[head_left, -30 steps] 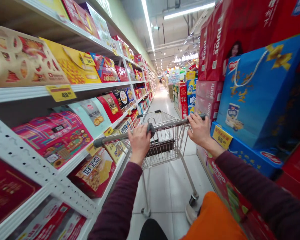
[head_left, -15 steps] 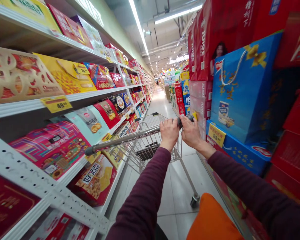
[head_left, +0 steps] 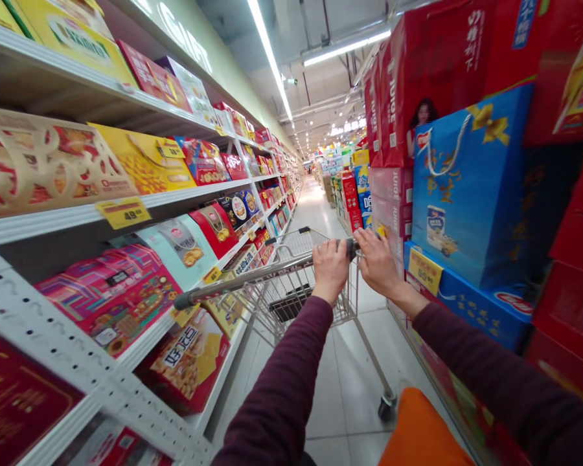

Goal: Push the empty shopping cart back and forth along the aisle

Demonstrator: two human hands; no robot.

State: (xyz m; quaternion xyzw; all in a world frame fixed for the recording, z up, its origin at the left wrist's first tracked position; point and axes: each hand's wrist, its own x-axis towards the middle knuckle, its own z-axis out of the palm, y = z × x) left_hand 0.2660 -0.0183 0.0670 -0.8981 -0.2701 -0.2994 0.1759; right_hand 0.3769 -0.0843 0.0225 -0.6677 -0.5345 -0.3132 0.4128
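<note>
A wire shopping cart stands in the aisle right in front of me, its grey handle bar running from lower left to upper right. My left hand is wrapped round the bar near its right end. My right hand grips the same bar right beside it, at the black end cap. Both sleeves are dark maroon. The cart basket looks to hold nothing that I can make out.
White shelves of boxed biscuits with yellow price tags line the left. Stacked red juice cartons and a blue gift box crowd the right. The tiled aisle floor runs ahead. An orange garment shows at the bottom.
My left hand slid along the bar from its middle to the right end, beside my right hand. The cart has swung left towards the shelves and the view has shifted slightly.
</note>
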